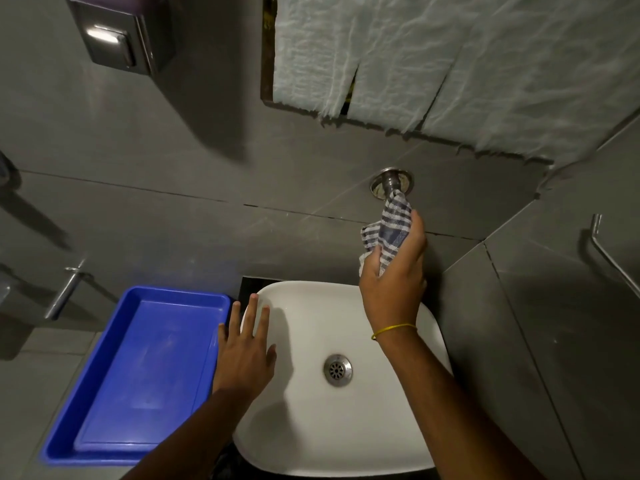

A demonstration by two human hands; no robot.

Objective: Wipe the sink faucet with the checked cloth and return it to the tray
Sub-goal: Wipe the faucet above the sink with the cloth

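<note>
My right hand (394, 275) grips the blue-and-white checked cloth (389, 230) and presses it around the wall-mounted metal faucet (390, 183), above the white sink (346, 427). Only the faucet's round wall flange and the root of its spout show; the rest is wrapped in cloth. My left hand (246, 355) lies flat with fingers spread on the sink's left rim, holding nothing. The blue plastic tray (104, 410) sits left of the sink with nothing in it.
A steel dispenser (114, 43) hangs on the grey tiled wall at top left. White paper sheets (433, 64) cover a framed panel above the faucet. A metal rail (613, 258) is on the right wall, and a metal tap handle (65, 292) pokes out at left.
</note>
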